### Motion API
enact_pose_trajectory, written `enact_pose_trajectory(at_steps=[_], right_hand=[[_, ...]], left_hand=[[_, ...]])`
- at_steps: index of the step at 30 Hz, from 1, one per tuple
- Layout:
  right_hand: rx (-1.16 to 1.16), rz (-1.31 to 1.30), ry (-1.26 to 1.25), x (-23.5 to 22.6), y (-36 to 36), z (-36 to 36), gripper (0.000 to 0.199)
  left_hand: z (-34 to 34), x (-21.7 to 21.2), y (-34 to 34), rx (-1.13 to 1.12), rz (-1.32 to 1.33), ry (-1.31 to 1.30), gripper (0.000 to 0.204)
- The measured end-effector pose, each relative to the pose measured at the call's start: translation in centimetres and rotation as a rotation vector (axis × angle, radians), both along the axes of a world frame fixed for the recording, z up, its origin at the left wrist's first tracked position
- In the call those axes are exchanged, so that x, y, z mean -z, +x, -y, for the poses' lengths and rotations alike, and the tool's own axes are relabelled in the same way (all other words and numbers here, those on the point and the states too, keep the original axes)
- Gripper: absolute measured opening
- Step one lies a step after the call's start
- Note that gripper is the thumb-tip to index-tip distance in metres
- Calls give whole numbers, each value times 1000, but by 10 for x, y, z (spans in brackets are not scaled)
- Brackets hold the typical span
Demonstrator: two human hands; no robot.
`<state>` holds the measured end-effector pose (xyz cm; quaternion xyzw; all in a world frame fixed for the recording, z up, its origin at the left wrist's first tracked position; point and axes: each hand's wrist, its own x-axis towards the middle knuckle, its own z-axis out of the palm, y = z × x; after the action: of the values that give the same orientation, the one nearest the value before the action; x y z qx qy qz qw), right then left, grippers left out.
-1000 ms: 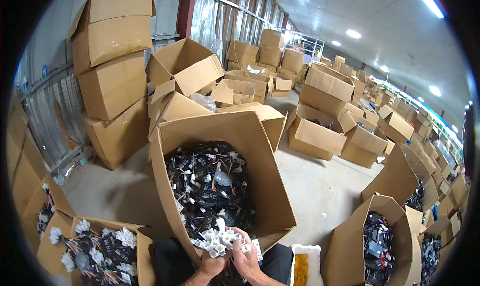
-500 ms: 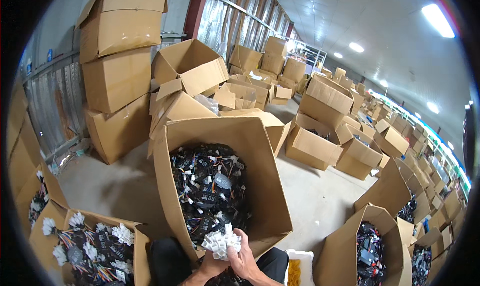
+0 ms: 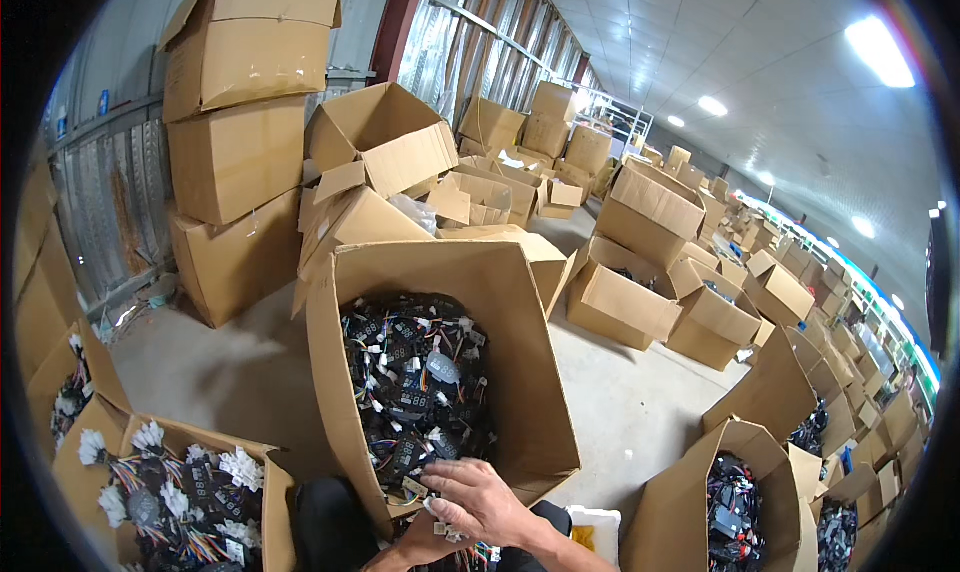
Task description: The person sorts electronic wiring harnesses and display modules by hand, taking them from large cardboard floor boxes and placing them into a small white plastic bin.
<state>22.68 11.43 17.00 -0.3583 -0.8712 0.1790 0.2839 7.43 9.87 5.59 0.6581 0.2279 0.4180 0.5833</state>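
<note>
warehouse floor spreads out around you, bare concrete [image 3: 640, 412] crowded with brown cartons, some stacked high against the corrugated wall [image 3: 120, 202] on your left, many lying open and tipped farther back under the ceiling lights. right in front of you stands a tall open cardboard box [image 3: 520, 372], leaned toward you so its mouth faces your lap; that tilt puts its load of black electronic modules with coloured wires and white plugs [image 3: 415, 382] within easy reach.

your right hand [image 3: 480, 500] sits at the lower lip of that box, fingers curled down over a small cluster of white plugs and wires [image 3: 440, 517] right at the edge of the pile. your left hand [image 3: 415, 544] comes up underneath, mostly hidden by the right one, cupped against the same cluster; you cannot tell how firmly it closes. both hands are together, so the bundle seems propped from below while the upper fingers work on it.

to your lower left a second open box [image 3: 275, 492] holds similar harnesses laid with their white connector tufts [image 3: 235, 467] showing, apart from the loose heap. more opened boxes of dark parts [image 3: 735, 502] stand at your right. a white and yellow item [image 3: 590, 532] lies on the floor just beside your right forearm.
</note>
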Motion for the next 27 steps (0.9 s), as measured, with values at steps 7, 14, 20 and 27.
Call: enact_pose_trajectory(at_steps=[7, 14, 20, 27], right_hand=[[-134, 24, 136, -9, -2, 5, 55], [-114, 30, 134, -3, 0, 6, 41], [60, -191, 319, -5, 13, 9, 50], [172, -330, 136, 11, 17, 22, 72]], left_hand=[[-6, -2, 4, -117, -144, 242, 68], [-4, 1, 7, -112, -156, 354, 63], [0, -23, 0, -102, -40, 94, 62], [-3, -29, -5, -71, 87, -112, 57]])
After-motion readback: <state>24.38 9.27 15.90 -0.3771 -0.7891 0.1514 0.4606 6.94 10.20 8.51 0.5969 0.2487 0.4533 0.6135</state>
